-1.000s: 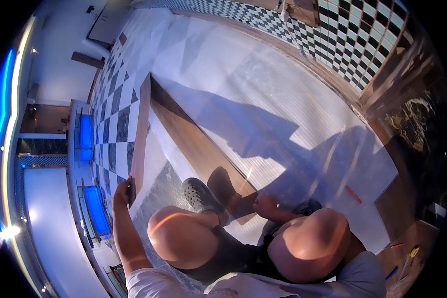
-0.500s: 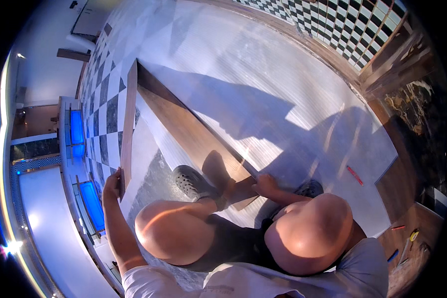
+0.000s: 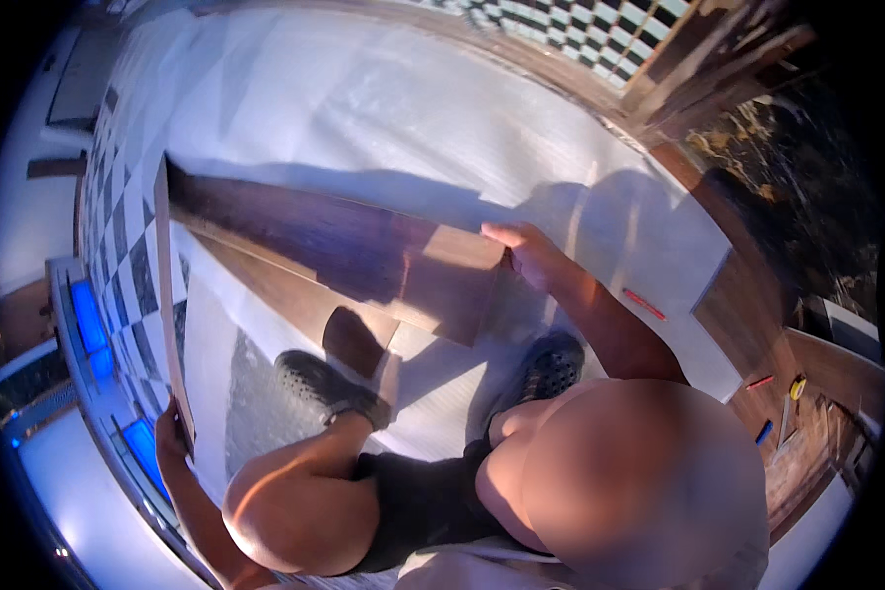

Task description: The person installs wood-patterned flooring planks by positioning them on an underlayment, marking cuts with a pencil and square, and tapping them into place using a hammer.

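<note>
My left hand [image 3: 172, 433] grips the near end of a long wood-look floor plank [image 3: 174, 324], which stands on edge and runs away from me. My right hand [image 3: 524, 251] is closed on the right end of a second plank [image 3: 364, 241]. That plank's broad brown face is tilted up toward me, half in shadow. At the far left the two planks meet or overlap in a sharp corner; I cannot tell whether they are joined. Partly under the second plank lies a lighter wood plank [image 3: 285, 300] on the floor, beside my dark clog [image 3: 324, 383].
White ribbed underlay [image 3: 413, 108] covers the floor ahead. A red slim tool [image 3: 644, 304] lies on it at right. Farther right are a yellow-ended tool [image 3: 797, 386], a blue piece [image 3: 764, 432] and laid brown planks [image 3: 747, 305]. Checkered tiles [image 3: 133, 265] run along the left.
My right hand has raised its plank's near end and moved it away from my feet, turning its broad face toward me. My left hand keeps its grip. The view has shifted.
</note>
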Demonstrator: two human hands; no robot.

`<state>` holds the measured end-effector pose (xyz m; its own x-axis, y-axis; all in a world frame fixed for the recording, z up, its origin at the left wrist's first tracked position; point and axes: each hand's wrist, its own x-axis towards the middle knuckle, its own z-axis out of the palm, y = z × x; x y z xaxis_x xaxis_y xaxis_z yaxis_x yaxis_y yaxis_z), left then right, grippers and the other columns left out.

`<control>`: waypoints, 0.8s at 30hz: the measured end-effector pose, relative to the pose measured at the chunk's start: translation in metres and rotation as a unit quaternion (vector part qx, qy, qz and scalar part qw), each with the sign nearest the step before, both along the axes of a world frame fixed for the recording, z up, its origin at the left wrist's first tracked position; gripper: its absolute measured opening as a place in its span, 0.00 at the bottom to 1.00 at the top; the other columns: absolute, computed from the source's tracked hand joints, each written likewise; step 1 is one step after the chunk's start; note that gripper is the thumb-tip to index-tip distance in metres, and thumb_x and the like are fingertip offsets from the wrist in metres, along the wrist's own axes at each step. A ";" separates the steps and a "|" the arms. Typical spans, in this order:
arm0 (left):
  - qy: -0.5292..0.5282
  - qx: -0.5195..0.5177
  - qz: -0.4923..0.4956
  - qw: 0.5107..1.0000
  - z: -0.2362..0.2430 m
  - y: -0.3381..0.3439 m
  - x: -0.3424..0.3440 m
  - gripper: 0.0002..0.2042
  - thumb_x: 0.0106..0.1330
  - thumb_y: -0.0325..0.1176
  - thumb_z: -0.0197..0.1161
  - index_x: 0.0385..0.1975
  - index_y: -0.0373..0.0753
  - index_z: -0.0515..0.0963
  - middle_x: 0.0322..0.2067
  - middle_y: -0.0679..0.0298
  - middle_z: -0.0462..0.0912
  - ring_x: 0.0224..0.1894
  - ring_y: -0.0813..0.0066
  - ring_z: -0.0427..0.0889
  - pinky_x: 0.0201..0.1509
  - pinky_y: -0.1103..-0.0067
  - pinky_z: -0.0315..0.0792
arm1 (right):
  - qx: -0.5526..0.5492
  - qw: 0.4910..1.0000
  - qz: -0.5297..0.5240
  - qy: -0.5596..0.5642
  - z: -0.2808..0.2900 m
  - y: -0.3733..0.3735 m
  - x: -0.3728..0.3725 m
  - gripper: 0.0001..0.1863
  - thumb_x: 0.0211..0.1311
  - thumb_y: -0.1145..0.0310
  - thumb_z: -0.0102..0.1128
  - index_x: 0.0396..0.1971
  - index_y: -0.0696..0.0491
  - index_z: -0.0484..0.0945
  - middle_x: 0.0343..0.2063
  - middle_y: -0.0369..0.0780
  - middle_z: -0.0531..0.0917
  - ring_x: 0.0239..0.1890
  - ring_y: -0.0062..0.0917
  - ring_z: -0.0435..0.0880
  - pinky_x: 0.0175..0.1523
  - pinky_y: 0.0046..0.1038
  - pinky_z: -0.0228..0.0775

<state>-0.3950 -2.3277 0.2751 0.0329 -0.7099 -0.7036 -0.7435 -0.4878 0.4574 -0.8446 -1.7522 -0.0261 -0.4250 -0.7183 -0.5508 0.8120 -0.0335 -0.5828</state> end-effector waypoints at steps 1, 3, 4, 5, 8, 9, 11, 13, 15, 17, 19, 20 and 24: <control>-0.011 -0.013 0.021 1.000 -0.005 0.002 -0.008 0.19 0.73 0.55 0.52 0.33 0.46 0.79 0.20 0.66 0.79 0.17 0.70 0.79 0.18 0.75 0.73 | -0.066 0.996 -0.038 -0.040 -0.001 0.007 -0.012 0.22 0.71 0.52 0.55 0.49 0.57 0.79 0.43 0.36 0.84 0.47 0.23 0.81 0.54 0.31 0.70; 0.000 0.001 -0.017 1.000 -0.019 0.021 -0.037 0.19 0.73 0.55 0.52 0.35 0.46 0.79 0.22 0.65 0.80 0.21 0.70 0.80 0.22 0.75 0.75 | -0.120 0.983 -0.135 -0.023 -0.018 0.015 -0.024 0.22 0.73 0.56 0.53 0.54 0.58 0.75 0.48 0.38 0.81 0.53 0.24 0.78 0.60 0.32 0.67; 0.005 0.009 -0.036 0.999 -0.026 0.032 -0.052 0.19 0.74 0.55 0.52 0.36 0.46 0.79 0.23 0.65 0.80 0.22 0.70 0.81 0.24 0.74 0.77 | -0.146 0.972 -0.181 -0.013 -0.028 0.017 -0.029 0.22 0.74 0.57 0.52 0.56 0.58 0.73 0.51 0.39 0.79 0.56 0.25 0.76 0.63 0.33 0.65; 0.003 0.004 -0.043 0.999 -0.025 0.036 -0.054 0.19 0.74 0.55 0.52 0.36 0.46 0.79 0.24 0.65 0.80 0.23 0.70 0.81 0.25 0.74 0.77 | -0.197 0.945 -0.231 -0.122 -0.032 0.010 -0.025 0.25 0.73 0.54 0.53 0.60 0.57 0.70 0.56 0.40 0.76 0.61 0.27 0.71 0.68 0.34 0.58; 0.026 0.014 -0.009 1.000 -0.047 0.039 -0.031 0.19 0.74 0.55 0.51 0.38 0.45 0.79 0.25 0.64 0.81 0.25 0.70 0.81 0.28 0.74 0.77 | -0.265 0.914 -0.288 -0.103 -0.013 -0.013 -0.005 0.27 0.72 0.51 0.53 0.62 0.55 0.70 0.57 0.41 0.75 0.62 0.30 0.71 0.69 0.37 0.58; 0.038 0.020 0.013 0.999 -0.062 0.041 -0.022 0.19 0.74 0.54 0.51 0.39 0.44 0.79 0.26 0.64 0.81 0.25 0.69 0.82 0.29 0.74 0.78 | -0.254 0.919 -0.277 -0.118 -0.021 -0.014 -0.006 0.29 0.74 0.49 0.50 0.64 0.53 0.69 0.62 0.38 0.73 0.64 0.29 0.70 0.69 0.38 0.58; 0.066 0.032 0.057 0.996 -0.095 0.042 -0.013 0.19 0.74 0.54 0.51 0.40 0.44 0.79 0.26 0.64 0.81 0.26 0.69 0.82 0.31 0.74 0.78 | -0.234 0.921 -0.288 -0.118 -0.019 -0.012 -0.010 0.29 0.74 0.49 0.50 0.64 0.54 0.68 0.62 0.39 0.73 0.64 0.29 0.70 0.69 0.38 0.59; 0.098 0.050 0.088 0.990 -0.124 0.041 -0.001 0.19 0.74 0.54 0.51 0.41 0.43 0.79 0.27 0.63 0.82 0.28 0.69 0.82 0.33 0.73 0.79 | -0.230 0.927 -0.277 -0.103 -0.023 -0.010 -0.019 0.28 0.74 0.52 0.50 0.65 0.55 0.67 0.60 0.41 0.74 0.63 0.29 0.72 0.67 0.38 0.63; 0.167 0.115 0.027 0.979 -0.147 0.026 0.038 0.20 0.75 0.53 0.51 0.42 0.41 0.78 0.30 0.62 0.83 0.33 0.68 0.83 0.38 0.73 0.79 | -0.222 0.937 -0.261 -0.074 -0.010 -0.019 -0.030 0.26 0.75 0.55 0.49 0.64 0.56 0.68 0.59 0.42 0.75 0.61 0.29 0.74 0.65 0.37 0.65; 0.181 0.122 0.022 0.976 -0.191 0.051 0.035 0.22 0.75 0.53 0.50 0.42 0.36 0.78 0.32 0.58 0.84 0.34 0.65 0.85 0.40 0.72 0.80 | -0.196 0.945 -0.258 -0.047 0.000 -0.016 -0.038 0.25 0.75 0.57 0.50 0.63 0.56 0.69 0.57 0.43 0.77 0.59 0.29 0.76 0.63 0.37 0.68; 0.126 0.070 0.081 0.986 -0.217 0.113 -0.023 0.23 0.76 0.52 0.49 0.41 0.34 0.78 0.30 0.56 0.85 0.31 0.63 0.85 0.36 0.73 0.80 | -0.172 0.948 -0.268 -0.022 0.006 -0.006 -0.055 0.23 0.74 0.58 0.51 0.62 0.56 0.71 0.54 0.43 0.78 0.56 0.31 0.78 0.60 0.36 0.70; 0.112 0.073 0.069 0.989 -0.216 0.117 -0.022 0.24 0.76 0.52 0.49 0.40 0.33 0.78 0.30 0.56 0.85 0.30 0.63 0.85 0.36 0.73 0.80 | -0.173 0.949 -0.263 -0.018 0.013 -0.008 -0.061 0.23 0.74 0.58 0.51 0.61 0.55 0.72 0.54 0.43 0.78 0.56 0.30 0.78 0.60 0.36 0.71; 0.053 0.112 -0.002 0.992 -0.237 0.136 -0.023 0.24 0.76 0.51 0.48 0.36 0.33 0.78 0.28 0.56 0.85 0.27 0.64 0.84 0.33 0.73 0.80 | -0.169 0.949 -0.266 0.004 0.026 -0.015 -0.070 0.22 0.74 0.58 0.52 0.60 0.55 0.73 0.53 0.42 0.79 0.55 0.29 0.79 0.59 0.36 0.73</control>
